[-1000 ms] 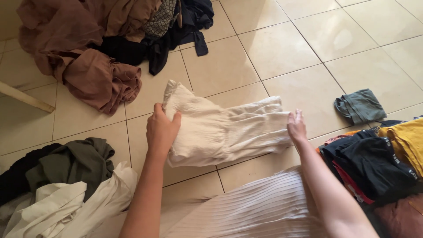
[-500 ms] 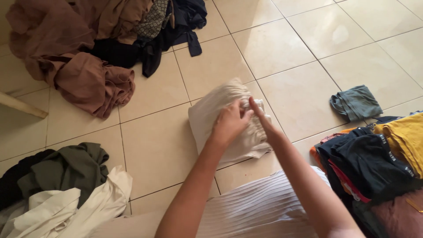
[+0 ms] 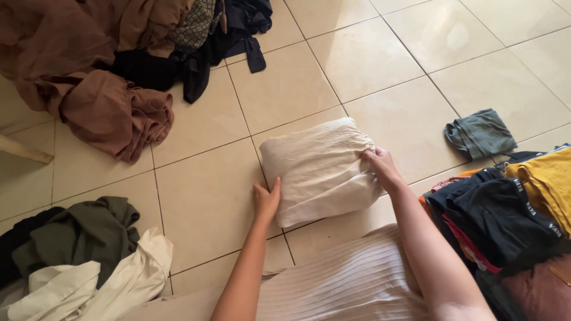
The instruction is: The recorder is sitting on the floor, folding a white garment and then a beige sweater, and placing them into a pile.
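Folded cream garment [image 3: 318, 169] flat on the tiled floor [image 3: 369, 53], in the middle. Left hand [image 3: 266, 199] open, palm pressed against its left edge, gripping nothing. Right hand [image 3: 380, 167] on its right edge, fingers curled into the cloth. Near the right hand, a stack of dark and yellow clothes [image 3: 511, 208]; farther, a small grey-green piece [image 3: 480, 133]. Brown heap [image 3: 89, 77] at upper left.
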